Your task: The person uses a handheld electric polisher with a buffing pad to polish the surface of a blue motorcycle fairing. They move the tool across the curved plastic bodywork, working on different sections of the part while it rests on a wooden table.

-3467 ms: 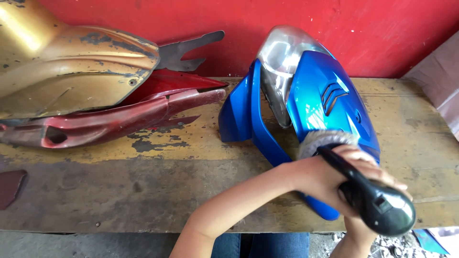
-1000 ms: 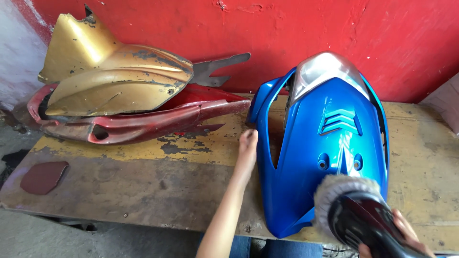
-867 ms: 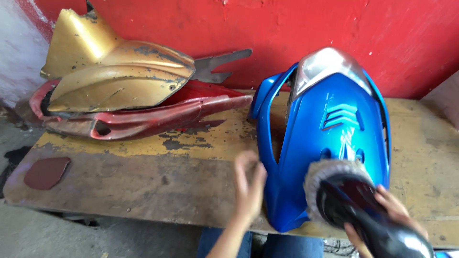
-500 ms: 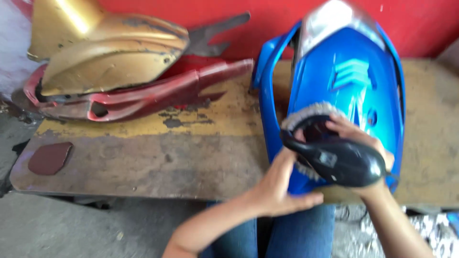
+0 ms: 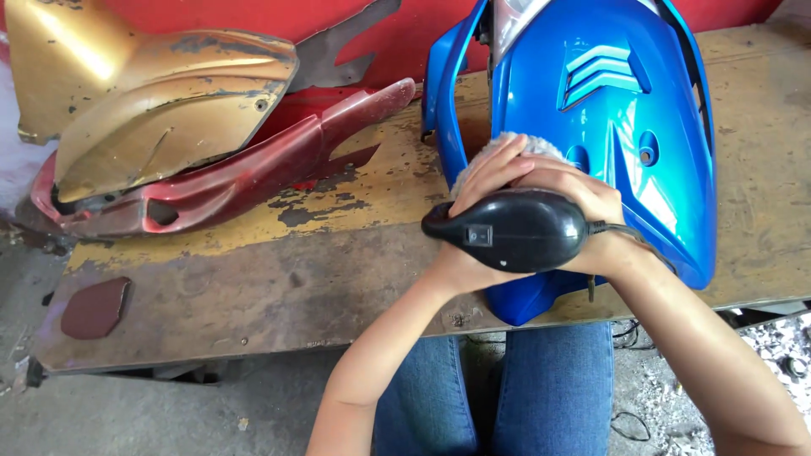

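Two hands are working on one black handheld polisher [image 5: 515, 230], which is sitting over the lower left part of one blue scooter front panel [image 5: 625, 127]. The left hand [image 5: 477, 215] is wrapping around the tool from its 9 o'clock side, fingers curling over the top onto the fluffy grey pad [image 5: 507, 148], while the right hand [image 5: 583, 207] is closing around the body from 3 o'clock, where the cord is leaving. Both hands are gripping the polisher firmly. The blue panel is lying at 1 o'clock on the worn wooden surface [image 5: 253, 279], its top edge and its pale headlight being cut off by the frame. At 10 o'clock, three other body parts are lying stacked: one gold panel [image 5: 160, 118] on top of one dark red panel [image 5: 245, 173], and one grey bracket-shaped piece [image 5: 338, 51] behind them, partly hidden. One small reddish-brown sanding pad [image 5: 95, 308] is resting at 8 o'clock near the surface's corner. No containers are showing. The polishing pad is mostly hidden under the fingers, and the person's blue jeans [image 5: 507, 388] are showing at 6 o'clock.
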